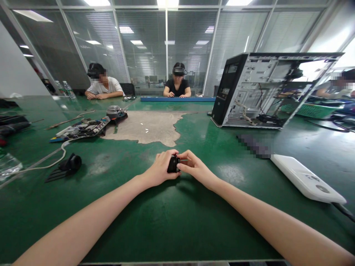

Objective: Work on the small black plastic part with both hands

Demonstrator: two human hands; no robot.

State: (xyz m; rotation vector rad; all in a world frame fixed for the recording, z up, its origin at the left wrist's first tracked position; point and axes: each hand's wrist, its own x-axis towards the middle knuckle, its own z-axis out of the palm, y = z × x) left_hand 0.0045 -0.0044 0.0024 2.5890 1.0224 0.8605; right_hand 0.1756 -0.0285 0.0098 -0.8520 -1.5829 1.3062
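A small black boxy part (pixel 173 164) is held just above the green table, between my two hands; its exact kind cannot be made out. My left hand (pixel 160 168) wraps round its left side, thumb below and fingers over the top. From the right, the thumb and index finger of my right hand (pixel 195 166) pinch the end of the same part. A bit of red shows by the fingertips at its upper edge. Fingers partly hide the part.
Beyond my hands lies a torn brown sheet (pixel 155 125). To the left are a circuit board (pixel 83 127), a black bracket-like piece (pixel 66 166) and a pale cable (pixel 62 153). An opened computer case (pixel 249 90) and white power strip (pixel 305 177) occupy the right. Other people sit across the table.
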